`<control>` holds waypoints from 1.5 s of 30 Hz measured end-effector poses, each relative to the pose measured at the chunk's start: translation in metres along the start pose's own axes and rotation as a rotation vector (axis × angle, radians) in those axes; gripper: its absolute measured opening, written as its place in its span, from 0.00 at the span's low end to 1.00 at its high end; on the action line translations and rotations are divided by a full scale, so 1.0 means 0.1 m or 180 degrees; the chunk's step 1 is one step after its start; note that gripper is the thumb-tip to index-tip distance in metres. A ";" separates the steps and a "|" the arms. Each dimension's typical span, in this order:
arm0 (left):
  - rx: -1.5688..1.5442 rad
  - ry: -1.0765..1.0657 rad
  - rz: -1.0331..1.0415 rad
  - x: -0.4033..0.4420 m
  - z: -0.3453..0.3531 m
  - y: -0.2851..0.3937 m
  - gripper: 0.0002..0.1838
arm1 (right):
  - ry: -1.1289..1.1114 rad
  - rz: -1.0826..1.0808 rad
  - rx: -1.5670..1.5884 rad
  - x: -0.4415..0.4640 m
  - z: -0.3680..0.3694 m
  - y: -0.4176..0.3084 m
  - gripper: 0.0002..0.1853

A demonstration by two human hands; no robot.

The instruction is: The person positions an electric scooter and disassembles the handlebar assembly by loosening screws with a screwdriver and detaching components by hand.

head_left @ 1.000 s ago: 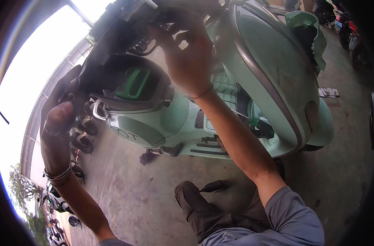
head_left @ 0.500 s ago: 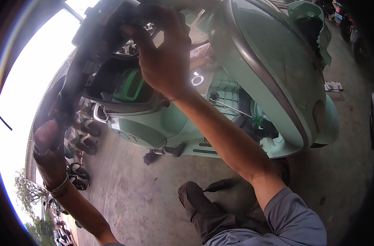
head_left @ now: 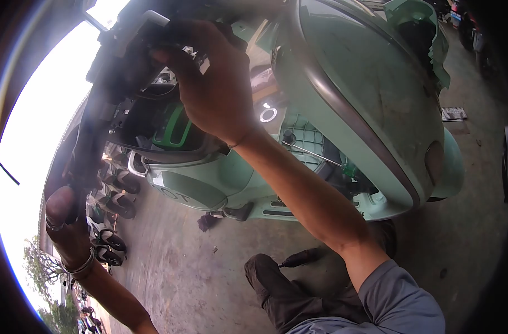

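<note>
A pale green scooter (head_left: 354, 106) stands in front of me, with several body panels off or open. The dark handlebar (head_left: 101, 114) runs down the left side, blurred. My left hand (head_left: 65, 211), with a ring and bracelets, is closed around the handlebar's near end. My right hand (head_left: 218, 83) reaches up to the dark middle of the handlebar. Its thumb and fingers are bent around a dark part there, which is blurred and partly hidden by the hand. Below it, the seat area (head_left: 154, 125) shows a green handle-shaped piece (head_left: 173, 128).
A screwdriver-like tool with a long shaft (head_left: 315, 153) lies across the floorboard by a green mesh basket (head_left: 301, 136). A dark power-tool-like object (head_left: 300, 257) lies on the concrete floor by my knee. Parked motorbikes (head_left: 109, 242) line the left. A paper-like item (head_left: 453, 114) lies at right.
The handlebar's upper part and my right hand have shifted slightly to the left. My left hand sits a little lower in view, still around the handlebar end.
</note>
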State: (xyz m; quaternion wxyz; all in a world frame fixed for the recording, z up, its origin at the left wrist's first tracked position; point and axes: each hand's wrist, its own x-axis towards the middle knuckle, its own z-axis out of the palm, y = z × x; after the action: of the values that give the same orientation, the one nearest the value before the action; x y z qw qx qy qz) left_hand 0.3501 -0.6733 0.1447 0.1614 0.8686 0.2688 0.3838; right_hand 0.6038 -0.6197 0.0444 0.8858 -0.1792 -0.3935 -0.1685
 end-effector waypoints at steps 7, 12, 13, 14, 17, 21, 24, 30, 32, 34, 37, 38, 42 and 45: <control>0.0154 0.0023 0.0000 0.04 -0.03 0.00 0.53 | -0.0046 -0.0094 0.0073 0.03 -0.01 0.04 0.08; 0.0356 -0.0020 -0.0233 0.06 0.01 0.12 0.55 | -0.0103 -0.0001 0.0267 0.07 -0.04 -0.02 0.07; 0.0475 -0.0028 -0.0398 0.07 0.01 0.13 0.58 | -0.0071 0.0008 0.0246 0.07 -0.04 -0.04 0.06; 0.0469 -0.0023 -0.0402 0.07 0.00 0.12 0.58 | -0.0036 0.0017 0.0226 0.07 -0.04 -0.05 0.06; 0.0465 -0.0035 -0.0410 0.07 -0.03 0.08 0.57 | -0.0049 -0.0065 0.0103 0.06 -0.03 -0.05 0.06; 0.0423 0.0199 -0.0469 0.02 0.00 0.07 0.54 | -0.0012 -0.0646 -0.0551 0.11 -0.08 -0.06 0.07; 0.0389 0.0282 -0.0515 0.01 0.00 0.07 0.53 | -0.0173 0.0024 0.0162 0.10 -0.08 -0.10 0.08; 0.0408 0.0226 -0.0521 0.03 -0.01 0.07 0.56 | -0.0102 0.0458 0.0409 0.06 -0.06 -0.15 0.10; 0.0420 0.0118 -0.0537 0.05 -0.01 0.07 0.57 | -0.0213 0.0047 0.0005 0.06 -0.06 -0.11 0.11; 0.0192 0.0076 -0.0343 0.05 -0.01 0.03 0.51 | -0.0147 0.0073 -0.0038 0.05 -0.05 -0.06 0.11; 0.0691 0.0034 0.0029 -0.01 -0.10 -0.05 0.46 | -0.0089 -0.0033 -0.0094 0.04 -0.02 0.01 0.11; 0.0896 0.0024 0.0138 -0.02 -0.11 -0.05 0.45 | -0.0108 -0.0169 -0.0129 0.03 -0.01 0.03 0.10; 0.0487 0.0116 0.0133 0.02 -0.04 -0.01 0.43 | 0.0377 -0.0330 -0.0143 0.00 0.10 0.09 0.11; 0.0582 0.0464 0.0019 -0.04 0.00 -0.02 0.46 | 0.0607 -0.0404 0.0414 -0.02 0.27 0.25 0.11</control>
State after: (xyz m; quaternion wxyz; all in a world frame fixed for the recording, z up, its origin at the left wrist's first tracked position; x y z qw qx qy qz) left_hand 0.3467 -0.6742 0.1415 0.0604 0.8503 0.3111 0.4203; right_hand 0.5964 -0.5856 0.0550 0.9165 -0.0793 -0.3281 -0.2146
